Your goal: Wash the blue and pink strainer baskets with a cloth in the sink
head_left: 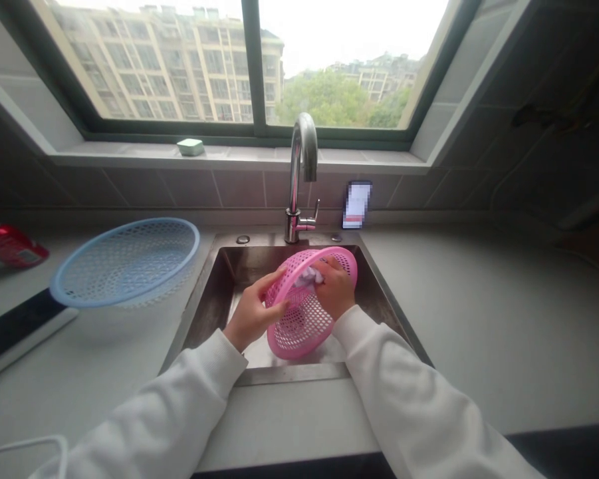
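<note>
A pink plastic colander [304,322] is held tilted over the steel sink [202,309], its open side turned toward me. My left hand [253,309] grips its left rim, thumb on the inside and fingers behind. My right hand [335,286] is inside the colander near the upper right, closed on a crumpled whitish cloth [308,277] that is pressed against the inner wall. Part of the cloth is hidden by the right hand's fingers. Behind the colander stands the chrome faucet [294,179]; no water shows coming from its spout.
A blue plastic colander [127,293] sits on the counter left of the sink, beside a red can [12,245] lying on its side and a dark flat object [20,326]. A phone [357,205] leans on the back wall. A pale green box [190,147] rests on the windowsill.
</note>
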Tool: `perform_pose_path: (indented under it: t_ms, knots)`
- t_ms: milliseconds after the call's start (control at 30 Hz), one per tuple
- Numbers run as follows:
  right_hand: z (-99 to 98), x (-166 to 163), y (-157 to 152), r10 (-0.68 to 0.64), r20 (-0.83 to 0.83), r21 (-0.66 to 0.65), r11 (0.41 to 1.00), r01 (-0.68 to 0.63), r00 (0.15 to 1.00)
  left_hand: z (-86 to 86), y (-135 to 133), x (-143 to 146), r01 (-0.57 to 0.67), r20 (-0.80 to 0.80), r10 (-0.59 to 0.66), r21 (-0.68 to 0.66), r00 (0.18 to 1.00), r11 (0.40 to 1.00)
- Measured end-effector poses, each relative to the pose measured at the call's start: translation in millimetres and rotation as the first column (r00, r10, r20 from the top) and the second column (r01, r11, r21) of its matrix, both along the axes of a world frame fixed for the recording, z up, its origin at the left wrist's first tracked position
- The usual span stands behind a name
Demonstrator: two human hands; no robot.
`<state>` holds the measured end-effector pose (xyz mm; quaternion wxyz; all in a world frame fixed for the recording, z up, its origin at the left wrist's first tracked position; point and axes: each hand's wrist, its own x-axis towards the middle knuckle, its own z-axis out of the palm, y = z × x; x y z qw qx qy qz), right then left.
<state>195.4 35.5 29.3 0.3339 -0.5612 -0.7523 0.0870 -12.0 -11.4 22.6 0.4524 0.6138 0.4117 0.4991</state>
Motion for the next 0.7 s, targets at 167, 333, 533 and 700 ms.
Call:
perform_pose_path:
  t_ms: [167,333,533,700]
  knots:
    - [-9.0,-24.5,-11.8,0.518,0.082,-0.135,0.852,-0.506,0.851,-2.8,1.8,0.1,-0.028,0.017,0.028,0.003,0.999,1.000]
    - [-12.6,-6.9,-0.4,0.298,0.231,-0.349,0.914,-0.207,0.926,-0.9,3.3,-3.2,-0.040,0.052,0.040,0.004,0.998,0.999]
    - [2.5,-4.7,-3.2,0.066,0.075,-0.020,0.998,-0.064,0.995,-0.8,2.8,-0.2,0.042,0.056,-0.039,-0.052,0.998,0.998]
    - [-9.3,-26.7,-13.9,0.513,0.151,-0.242,0.848,-0.471,0.845,-4.4,4.4,-4.1,-0.017,0.113,0.018,-0.004,0.993,1.000]
